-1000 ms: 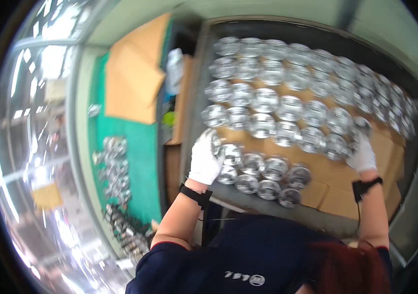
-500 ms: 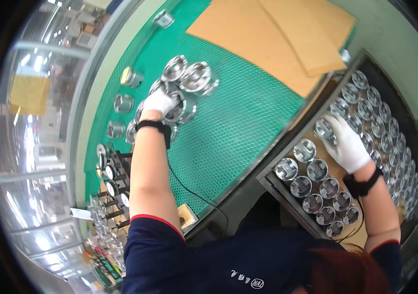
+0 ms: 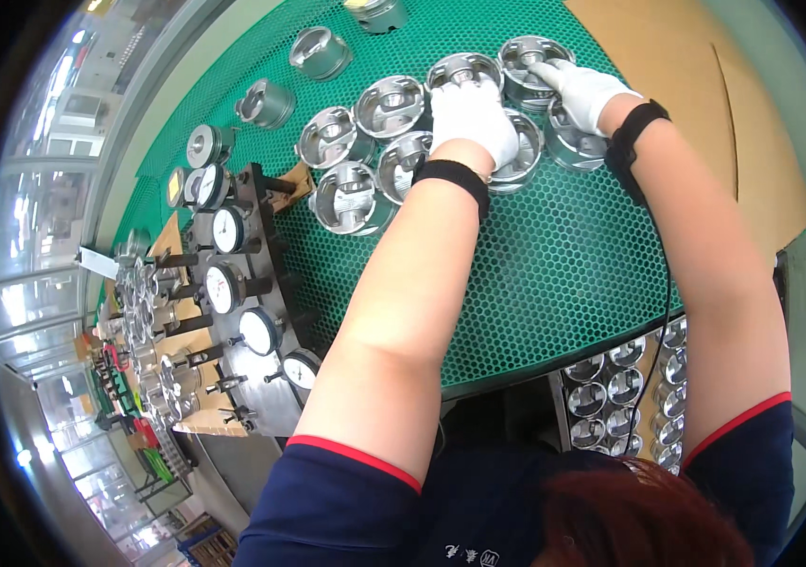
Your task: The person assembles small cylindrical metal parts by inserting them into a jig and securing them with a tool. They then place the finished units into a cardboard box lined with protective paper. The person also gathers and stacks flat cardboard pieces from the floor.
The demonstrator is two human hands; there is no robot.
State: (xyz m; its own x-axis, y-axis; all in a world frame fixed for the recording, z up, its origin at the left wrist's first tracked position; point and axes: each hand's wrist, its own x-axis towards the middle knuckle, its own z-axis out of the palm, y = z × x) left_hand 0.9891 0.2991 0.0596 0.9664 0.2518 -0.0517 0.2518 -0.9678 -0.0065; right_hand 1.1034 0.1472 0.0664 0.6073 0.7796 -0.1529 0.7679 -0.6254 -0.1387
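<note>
Several silver metal pistons stand in a tight cluster on the green perforated mat (image 3: 554,274). My white-gloved left hand (image 3: 474,123) reaches over the cluster, its fingers bent at the rim of a far piston (image 3: 464,68). The back of the hand hides part of its grip. To its right, my gloved right hand (image 3: 592,93) has its fingertips on the rim and inner part of another open-ended piston (image 3: 528,57). Just under that hand sits one more piston (image 3: 575,142). More pistons, such as a front-left one (image 3: 351,198), stand beside my left wrist.
A stand with several round dial gauges (image 3: 256,331) is left of my left forearm. Single pistons (image 3: 320,52) line the mat's far left. Brown cardboard sheets (image 3: 762,123) lie at the right. A tray of pistons (image 3: 601,397) is below the mat's front edge.
My right hand has moved from the piston tray to the cluster on the mat. My left hand remains over the pistons. The view has turned toward the mat and gauges.
</note>
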